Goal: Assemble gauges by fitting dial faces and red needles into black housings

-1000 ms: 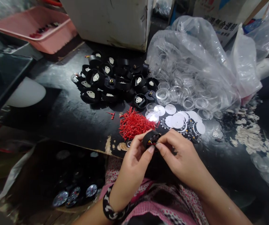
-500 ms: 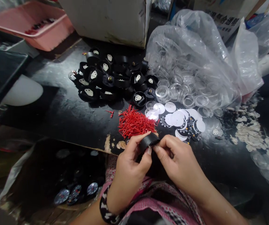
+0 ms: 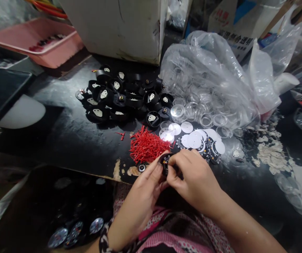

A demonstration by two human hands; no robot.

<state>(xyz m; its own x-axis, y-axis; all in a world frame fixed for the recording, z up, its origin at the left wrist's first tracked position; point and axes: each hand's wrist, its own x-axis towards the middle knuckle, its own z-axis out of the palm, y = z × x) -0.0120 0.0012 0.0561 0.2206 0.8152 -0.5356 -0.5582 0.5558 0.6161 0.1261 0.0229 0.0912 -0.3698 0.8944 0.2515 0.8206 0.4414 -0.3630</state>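
My left hand point(image 3: 143, 189) and my right hand point(image 3: 190, 179) meet at the near edge of the black table point(image 3: 69, 137), both closed round a small round black gauge housing point(image 3: 165, 162) with a printed dial face showing. The right fingers press on its face. Just beyond the hands lies a heap of small red pointers point(image 3: 147, 146). To its right are several white and printed dial discs point(image 3: 201, 140). A pile of black housings point(image 3: 124, 98) sits further back.
A clear plastic bag point(image 3: 219, 77) of transparent round lenses fills the right back. A white box point(image 3: 119, 24) and a pink tray point(image 3: 37, 38) stand behind. White scraps point(image 3: 272, 151) lie at right. Finished gauges point(image 3: 74, 230) rest in a dark bin at lower left.
The housing has been turned from edge-on to dial face up, and my right fingers have moved onto its face. The view has shifted slightly.
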